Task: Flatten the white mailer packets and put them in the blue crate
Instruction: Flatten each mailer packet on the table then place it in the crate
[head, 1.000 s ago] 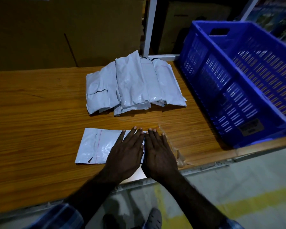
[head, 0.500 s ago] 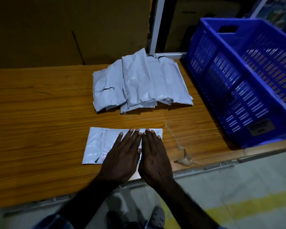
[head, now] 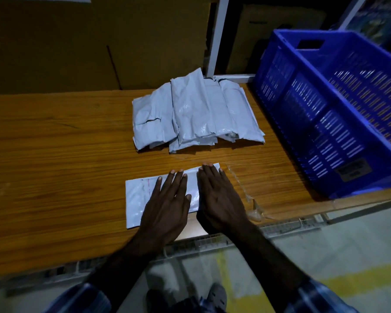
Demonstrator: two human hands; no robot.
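Observation:
One white mailer packet (head: 137, 197) lies flat near the front edge of the wooden table (head: 54, 159). My left hand (head: 167, 202) and my right hand (head: 219, 199) rest palm-down on it side by side, fingers spread and flat, covering its right half. Behind them a pile of several white mailer packets (head: 196, 114) lies in a loose heap. The blue crate (head: 325, 114) stands on the table's right end, its slatted wall facing me; its inside is mostly out of view.
A crumpled strip of clear plastic (head: 253, 206) lies just right of my right hand by the table edge. Brown cardboard (head: 77, 46) and a white upright post (head: 215, 37) stand behind the table. Floor with a yellow line shows below.
Both hands stay flat on the packet and have spread slightly apart, the right hand sliding toward the packet's right end. The view has shifted a little.

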